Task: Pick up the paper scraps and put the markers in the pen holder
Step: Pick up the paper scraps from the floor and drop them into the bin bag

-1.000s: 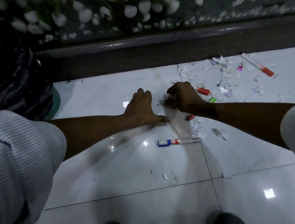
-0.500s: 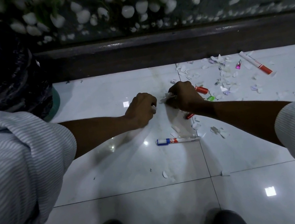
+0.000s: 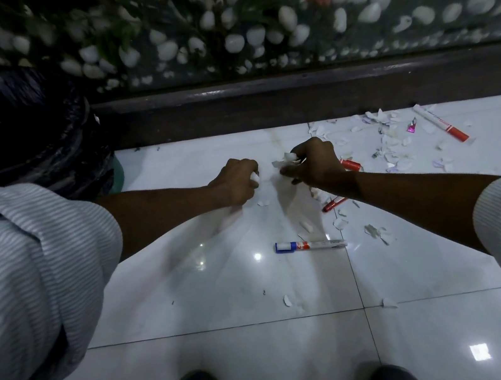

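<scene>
1. Paper scraps (image 3: 392,146) lie strewn over the white tiled floor (image 3: 224,280), thickest at the far right, with a few stragglers nearer and toward the middle; that, I judge, is why both arms reach far forward.
2. Left hand (image 3: 234,181) is curled into a fist low to the tile, a white bit showing at its fingertips, so it seems to be clamped on gathered scraps.
3. Right hand (image 3: 312,161), just beside it, is bunched round several white pieces that stick out above the knuckles, probably so a handful goes in one trip.
4. Blue-capped marker (image 3: 309,244) lies flat in the middle, nearer than both hands and untouched. A red-ended marker (image 3: 440,123) lies at the far right among the litter. Two more red pieces (image 3: 350,164) (image 3: 332,204) show beside and under the right forearm.
5. No pen holder is in view.
6. A black bin bag (image 3: 18,136) sits at the far left, likely where the handfuls are meant to go.
7. Printing runs along both marker barrels, but it is too small and blurred to read.
</scene>
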Demonstrator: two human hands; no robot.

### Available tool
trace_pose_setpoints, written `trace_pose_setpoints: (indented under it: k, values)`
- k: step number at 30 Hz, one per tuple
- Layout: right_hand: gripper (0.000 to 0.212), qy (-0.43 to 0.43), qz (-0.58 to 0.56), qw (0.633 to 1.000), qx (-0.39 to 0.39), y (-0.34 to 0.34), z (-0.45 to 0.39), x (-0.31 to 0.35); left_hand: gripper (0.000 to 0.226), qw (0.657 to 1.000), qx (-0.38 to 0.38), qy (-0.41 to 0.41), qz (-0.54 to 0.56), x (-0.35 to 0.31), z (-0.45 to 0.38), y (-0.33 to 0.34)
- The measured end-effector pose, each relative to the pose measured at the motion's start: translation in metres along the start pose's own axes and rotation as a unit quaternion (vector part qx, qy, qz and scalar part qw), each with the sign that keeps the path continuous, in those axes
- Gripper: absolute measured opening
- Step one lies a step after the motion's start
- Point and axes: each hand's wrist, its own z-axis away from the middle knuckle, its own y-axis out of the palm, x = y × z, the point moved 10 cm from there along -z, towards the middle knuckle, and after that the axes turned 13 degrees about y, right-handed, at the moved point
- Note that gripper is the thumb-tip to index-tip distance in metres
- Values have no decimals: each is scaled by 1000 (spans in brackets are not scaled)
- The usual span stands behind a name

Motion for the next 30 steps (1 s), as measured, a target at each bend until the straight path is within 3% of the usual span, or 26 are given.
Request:
trace_pose_setpoints:
  k: [4,7,11,14,18,21,25,30]
  values:
    - [29,-17,-49,999,4,5,-1,35,31,997,-65,-37,-2,5,10,-44]
    - [21,-58,-76,995,2,10,1,82,26,984,-160,-75,3,13,22,-99]
    - [27,-106,-106,989,-9,21,1,161,13,946,-302,-114,-38,21,63,-199]
    - [28,-162,-117,979,-32,29,13,228,10,917,-373,-130,-50,33,104,-254]
    - [22,-220,-174,960,8,64,45,320,10,878,-443,-172,-55,64,175,-298]
    - [18,-249,-179,951,38,95,57,369,11,851,-470,-232,-40,94,224,-312]
    - [27,-246,-99,961,79,139,60,405,12,829,-468,-306,-7,125,265,-310]
    - [42,-274,34,957,86,164,62,429,34,812,-457,-360,40,154,286,-301]
